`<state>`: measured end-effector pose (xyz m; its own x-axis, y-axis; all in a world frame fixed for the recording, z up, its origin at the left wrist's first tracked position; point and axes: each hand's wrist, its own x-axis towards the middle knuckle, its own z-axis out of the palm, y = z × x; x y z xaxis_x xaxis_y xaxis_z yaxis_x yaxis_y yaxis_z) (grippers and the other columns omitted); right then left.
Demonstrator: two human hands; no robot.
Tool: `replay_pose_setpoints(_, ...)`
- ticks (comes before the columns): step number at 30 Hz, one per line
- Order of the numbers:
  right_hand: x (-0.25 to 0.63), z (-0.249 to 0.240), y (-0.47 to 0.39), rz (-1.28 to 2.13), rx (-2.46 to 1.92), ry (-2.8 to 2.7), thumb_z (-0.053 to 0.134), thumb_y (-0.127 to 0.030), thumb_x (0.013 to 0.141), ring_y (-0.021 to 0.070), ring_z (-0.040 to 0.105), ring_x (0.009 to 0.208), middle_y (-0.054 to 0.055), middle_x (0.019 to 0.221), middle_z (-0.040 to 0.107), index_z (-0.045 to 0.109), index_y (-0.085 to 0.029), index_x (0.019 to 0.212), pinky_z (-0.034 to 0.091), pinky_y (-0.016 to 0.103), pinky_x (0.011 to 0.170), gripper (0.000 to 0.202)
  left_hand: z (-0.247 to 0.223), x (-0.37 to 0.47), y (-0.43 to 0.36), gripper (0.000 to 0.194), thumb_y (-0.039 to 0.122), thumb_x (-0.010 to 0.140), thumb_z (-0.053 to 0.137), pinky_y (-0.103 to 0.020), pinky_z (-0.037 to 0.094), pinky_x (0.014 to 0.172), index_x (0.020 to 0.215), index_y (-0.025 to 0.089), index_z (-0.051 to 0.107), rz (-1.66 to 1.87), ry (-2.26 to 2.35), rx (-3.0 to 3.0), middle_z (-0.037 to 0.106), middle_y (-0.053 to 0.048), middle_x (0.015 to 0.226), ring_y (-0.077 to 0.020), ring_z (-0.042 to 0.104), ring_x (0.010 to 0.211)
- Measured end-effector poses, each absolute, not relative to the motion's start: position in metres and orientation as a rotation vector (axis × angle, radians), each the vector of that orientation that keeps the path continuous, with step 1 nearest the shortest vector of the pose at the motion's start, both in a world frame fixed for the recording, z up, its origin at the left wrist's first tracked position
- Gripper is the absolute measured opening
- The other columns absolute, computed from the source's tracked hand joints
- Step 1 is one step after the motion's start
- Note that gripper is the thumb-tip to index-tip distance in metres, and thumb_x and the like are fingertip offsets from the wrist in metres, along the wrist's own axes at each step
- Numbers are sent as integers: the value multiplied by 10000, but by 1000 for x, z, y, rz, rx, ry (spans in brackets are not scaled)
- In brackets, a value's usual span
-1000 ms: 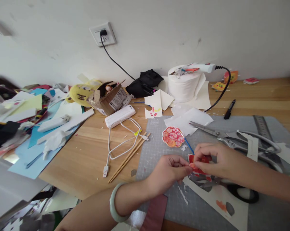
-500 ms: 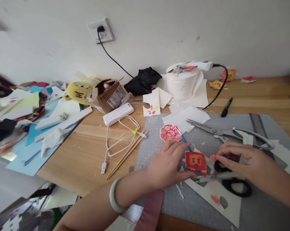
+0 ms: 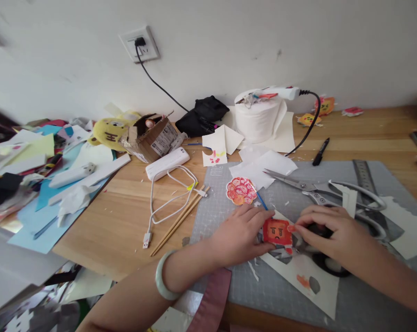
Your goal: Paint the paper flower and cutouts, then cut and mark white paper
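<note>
Left hand (image 3: pixel 241 235) sits wide at the red cutout's (image 3: pixel 277 230) left edge, thumb and fingers apart; can't tell if it clamps. Right hand (image 3: pixel 328 230) pinches a small orange piece (image 3: pixel 291 228) at the opposite edge. Tight there: 2 scissors, black-handled scissors (image 3: pixel 333 268) under the palm, silver scissors (image 3: pixel 303 185) beyond the knuckles. Bare mat (image 3: pixel 211 212) left of the left hand.

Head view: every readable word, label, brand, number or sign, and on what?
No word, brand or number reads clearly.
Yellow plush toy: dark strokes, possibly "王" turned sideways.
Too small or blurred to read:
Cardboard box: label print
White power bank: marking at one end
Cutting mat: corner print
Ruler: scale
</note>
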<state>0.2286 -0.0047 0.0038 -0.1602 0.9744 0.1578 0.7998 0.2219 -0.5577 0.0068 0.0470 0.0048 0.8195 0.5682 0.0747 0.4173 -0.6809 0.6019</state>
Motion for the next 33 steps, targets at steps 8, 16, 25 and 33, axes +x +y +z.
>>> replay_pose_setpoints(8,226,-1,-6,302,-1564,-2068,535,-320,809,186,630,693,14,759,704,653,-243,684,392,372,685,188,2,4,46,526,347,836,642,-419,376,1037,1279,129,461,366,700,2506,580,-134,1239,-263,503,1166)
replay_pose_setpoints(16,224,-1,-7,77,-1447,-2120,503,-288,863,167,637,707,-12,764,686,601,-231,726,339,369,709,178,3,4,45,512,351,839,643,-383,412,1008,1239,74,485,415,677,2596,598,-138,1200,-260,528,1115)
replay_pose_setpoints(25,224,1,-6,24,-1386,-2150,491,-294,895,145,618,694,-34,744,652,584,-223,751,308,356,734,185,1,4,45,504,351,848,631,-385,438,970,1245,83,473,427,664,2621,599,-132,1192,-252,533,1072)
replay_pose_setpoints(33,222,2,-6,-40,-1343,-2191,470,-280,915,152,615,709,-10,754,647,583,-203,771,312,356,746,199,1,4,45,481,350,853,624,-386,444,965,1243,112,472,428,666,2632,598,-120,1193,-250,546,1064)
